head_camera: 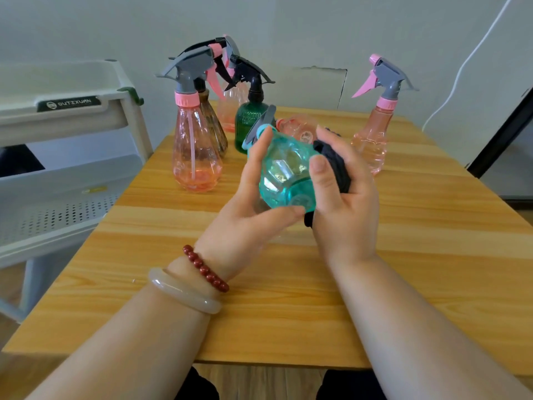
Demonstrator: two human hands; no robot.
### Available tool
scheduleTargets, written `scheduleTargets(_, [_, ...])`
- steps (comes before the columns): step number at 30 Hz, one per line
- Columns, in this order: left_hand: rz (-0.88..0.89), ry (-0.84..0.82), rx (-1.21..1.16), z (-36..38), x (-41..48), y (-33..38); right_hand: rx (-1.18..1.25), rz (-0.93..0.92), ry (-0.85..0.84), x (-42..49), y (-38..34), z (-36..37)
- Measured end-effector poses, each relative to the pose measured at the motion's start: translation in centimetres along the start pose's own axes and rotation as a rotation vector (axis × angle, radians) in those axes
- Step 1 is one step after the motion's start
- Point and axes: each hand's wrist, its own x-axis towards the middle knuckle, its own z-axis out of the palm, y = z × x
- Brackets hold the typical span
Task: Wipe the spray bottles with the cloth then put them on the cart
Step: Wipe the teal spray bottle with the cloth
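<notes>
My left hand [251,215] grips a teal spray bottle [284,168] above the wooden table [288,284], its nozzle pointing away from me. My right hand [343,203] holds a dark cloth [336,166] against the bottle's right side, thumb on the teal plastic. Several more spray bottles stand at the back: a pink one with a grey trigger [196,145], a brown one [213,122], a dark green one [249,116] and another pink one behind them [230,102]. One pink bottle [300,128] lies on its side behind my hands. A slim pink bottle [372,131] stands at the right.
A white tiered cart [66,174] with perforated shelves stands to the left of the table, its shelves holding no bottles. A white cable [461,67] hangs down the wall at the right. A dark frame [501,134] leans at the far right.
</notes>
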Motion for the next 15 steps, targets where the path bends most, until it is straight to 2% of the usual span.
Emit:
scheduleTargets(6, [0.149, 0.106, 0.705, -0.5, 1.0, 0.3, 0.143, 0.125, 0.091, 0.7, -0.1, -0.4])
scheduleTargets(10, [0.210, 0.181, 1.240, 0.1, 1.9, 1.8, 0.361, 0.309, 0.177, 1.4, 0.0, -0.7])
scheduleTargets(12, [0.212, 0.100, 1.346, 0.3, 2.8, 2.8, 0.551, 0.428, 0.201, 1.6, -0.3, -1.0])
scheduleTargets(15, [0.226, -0.099, 1.356, 0.0, 3.9, 4.1, 0.696, 0.521, 0.204, 2.2, -0.7, -1.7])
